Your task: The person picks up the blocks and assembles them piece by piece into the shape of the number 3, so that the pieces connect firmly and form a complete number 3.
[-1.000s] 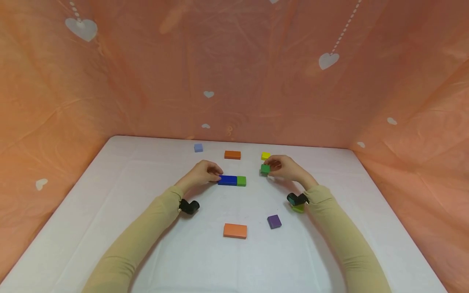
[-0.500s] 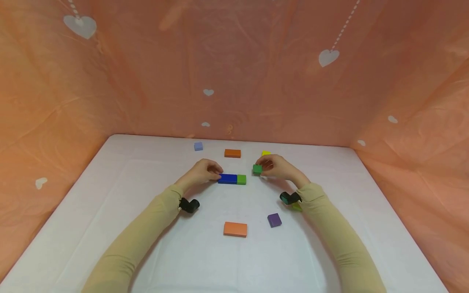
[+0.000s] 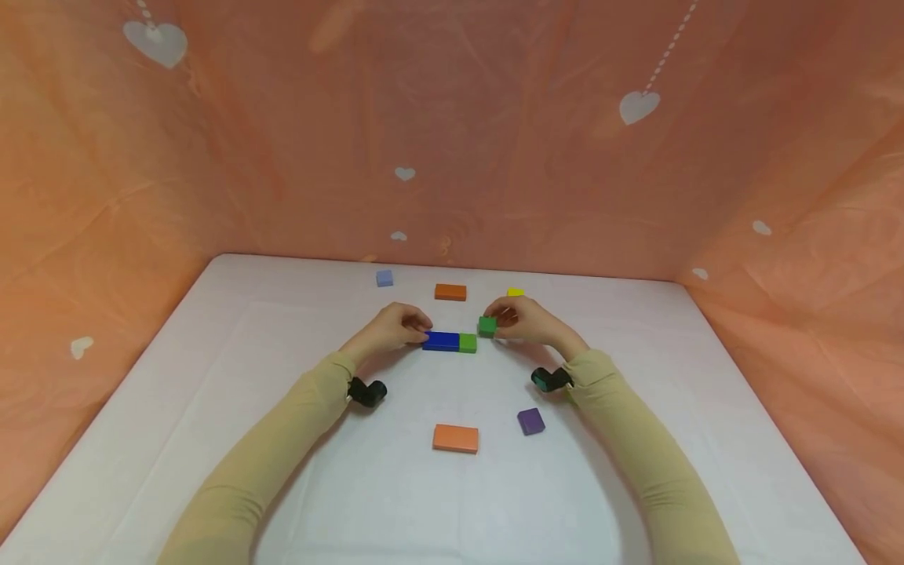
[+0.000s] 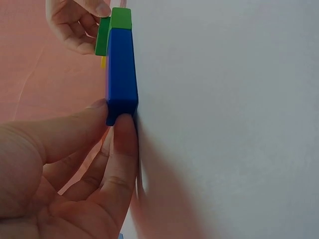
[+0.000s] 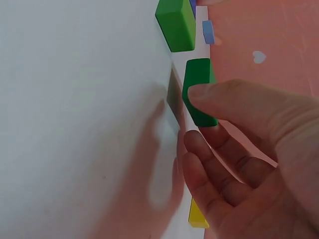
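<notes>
A long blue block (image 3: 442, 341) lies on the white table with a light green block (image 3: 468, 343) against its right end. The left hand (image 3: 391, 325) pinches the blue block's left end between thumb and a finger, as the left wrist view shows close up. Between thumb and fingers, the right hand (image 3: 531, 320) holds a dark green block (image 5: 199, 92). That block is just above the table, a little right of and behind the light green one; its shadow falls on the cloth below.
Farther back lie a pale blue block (image 3: 384, 278), an orange-brown block (image 3: 450, 293) and a yellow block (image 3: 516, 293). Nearer are an orange block (image 3: 455, 439) and a purple block (image 3: 531, 421). The right sleeve mostly covers a lime piece. An orange curtain (image 3: 452, 157) borders the table.
The right hand has moved left with the dark green block, bringing it close to the light green one. The left hand stays at the blue block's end.
</notes>
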{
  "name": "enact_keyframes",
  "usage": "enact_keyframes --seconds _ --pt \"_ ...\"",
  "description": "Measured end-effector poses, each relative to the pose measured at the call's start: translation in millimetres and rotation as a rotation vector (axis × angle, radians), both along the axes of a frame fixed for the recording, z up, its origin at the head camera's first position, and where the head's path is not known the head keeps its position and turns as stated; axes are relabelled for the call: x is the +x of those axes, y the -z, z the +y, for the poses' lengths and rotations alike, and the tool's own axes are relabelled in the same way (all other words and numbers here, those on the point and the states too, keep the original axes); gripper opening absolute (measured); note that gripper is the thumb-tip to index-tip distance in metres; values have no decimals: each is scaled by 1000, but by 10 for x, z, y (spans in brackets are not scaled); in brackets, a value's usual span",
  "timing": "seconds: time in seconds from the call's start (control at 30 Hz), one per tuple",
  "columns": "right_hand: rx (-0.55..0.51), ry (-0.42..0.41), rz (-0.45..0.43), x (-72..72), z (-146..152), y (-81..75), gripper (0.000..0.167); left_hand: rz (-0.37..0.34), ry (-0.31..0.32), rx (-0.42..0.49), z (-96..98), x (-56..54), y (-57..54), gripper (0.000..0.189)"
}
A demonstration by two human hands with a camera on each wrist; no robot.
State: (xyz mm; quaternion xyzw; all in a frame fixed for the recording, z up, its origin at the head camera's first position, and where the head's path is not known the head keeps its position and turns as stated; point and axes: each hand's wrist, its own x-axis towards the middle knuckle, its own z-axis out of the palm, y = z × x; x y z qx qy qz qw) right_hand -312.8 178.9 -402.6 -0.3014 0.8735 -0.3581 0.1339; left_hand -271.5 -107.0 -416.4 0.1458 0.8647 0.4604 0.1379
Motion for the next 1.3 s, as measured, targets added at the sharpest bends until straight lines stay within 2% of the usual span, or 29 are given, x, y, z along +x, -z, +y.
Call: enact_keyframes --seconds 0.43,0.87,1.3 --pt "-9 0 -23 -22 -63 12 34 42 12 6 1 -47 0 21" --pt "-12 -5 -32 -5 -114 32 34 23 8 14 -2 -34 -8 22" --pt "12 1 -37 -6 -174 58 35 2 8 15 -20 -53 29 22"
